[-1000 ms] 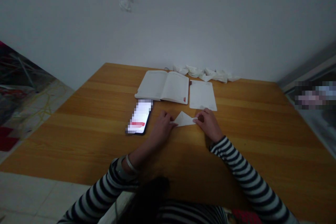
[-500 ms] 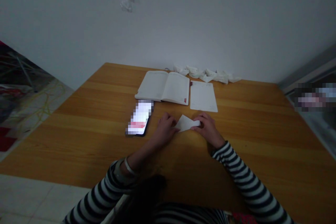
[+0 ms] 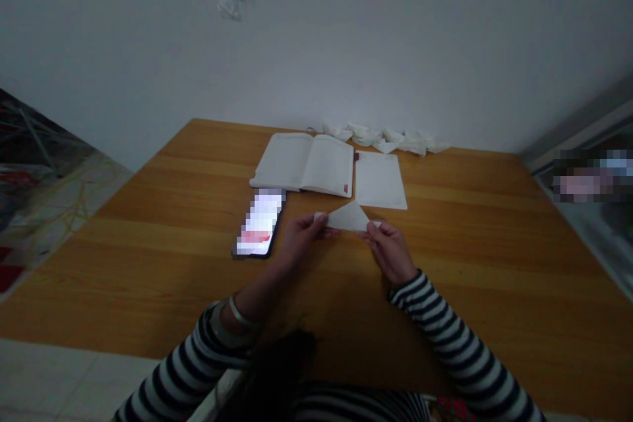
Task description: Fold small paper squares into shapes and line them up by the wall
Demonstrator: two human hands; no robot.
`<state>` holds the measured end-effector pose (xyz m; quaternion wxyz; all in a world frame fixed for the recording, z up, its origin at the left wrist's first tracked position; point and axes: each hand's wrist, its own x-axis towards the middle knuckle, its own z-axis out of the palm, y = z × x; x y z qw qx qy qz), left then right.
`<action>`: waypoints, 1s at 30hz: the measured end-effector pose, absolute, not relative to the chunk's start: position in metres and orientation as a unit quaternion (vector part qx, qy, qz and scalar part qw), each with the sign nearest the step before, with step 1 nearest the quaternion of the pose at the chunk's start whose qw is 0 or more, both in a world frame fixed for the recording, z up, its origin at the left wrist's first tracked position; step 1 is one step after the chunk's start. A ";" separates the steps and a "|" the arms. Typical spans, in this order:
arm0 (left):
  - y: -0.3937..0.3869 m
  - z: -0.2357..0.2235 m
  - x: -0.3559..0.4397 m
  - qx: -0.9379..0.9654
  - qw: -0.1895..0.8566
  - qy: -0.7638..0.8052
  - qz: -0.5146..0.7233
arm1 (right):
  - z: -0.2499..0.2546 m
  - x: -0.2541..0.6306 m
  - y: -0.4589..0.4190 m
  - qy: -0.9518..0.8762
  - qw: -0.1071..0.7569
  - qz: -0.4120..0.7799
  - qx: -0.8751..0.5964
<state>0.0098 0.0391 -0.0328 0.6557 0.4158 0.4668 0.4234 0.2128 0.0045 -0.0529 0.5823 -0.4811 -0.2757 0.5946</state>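
A small white folded sheet of paper (image 3: 350, 216), triangular with its point facing away from me, spans the gap between my hands. My left hand (image 3: 306, 231) pinches its left corner between thumb and fingers. At the right corner, my right hand (image 3: 388, 244) grips it the same way, thumb on top. Left of my left hand lies a phone (image 3: 260, 223) with its screen lit and blurred out. Just beyond the folded paper rests a loose white sheet (image 3: 380, 181).
An open notebook (image 3: 304, 163) lies behind the phone on the wooden table (image 3: 494, 244). Crumpled white tissues or papers (image 3: 386, 138) line the table's back edge against the wall (image 3: 346, 46). A clear plastic bag (image 3: 227, 3) hangs on the wall.
The folded paper has turned so that its point faces away from me and its long edge towards me. Both hands have shifted to its outer corners, thumbs now on top.
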 end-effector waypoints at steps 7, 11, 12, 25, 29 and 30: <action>0.037 -0.033 0.008 0.278 0.746 0.409 0.446 | -0.057 0.210 0.003 -0.234 0.599 0.634 -0.429; 0.036 -0.025 0.006 0.316 0.761 0.379 0.422 | -0.055 0.218 0.004 -0.265 0.589 0.631 -0.431; 0.036 -0.024 0.005 0.329 0.760 0.376 0.415 | -0.054 0.220 0.004 -0.280 0.583 0.628 -0.433; 0.048 -0.045 -0.011 0.564 0.598 0.501 0.270 | -0.063 0.238 0.008 -0.540 0.455 0.446 -0.549; 0.044 -0.035 -0.007 0.650 0.483 0.529 0.256 | -0.059 0.237 0.003 -0.580 0.427 0.377 -0.583; 0.042 -0.033 -0.007 0.662 0.459 0.529 0.266 | -0.056 0.238 0.002 -0.593 0.427 0.359 -0.581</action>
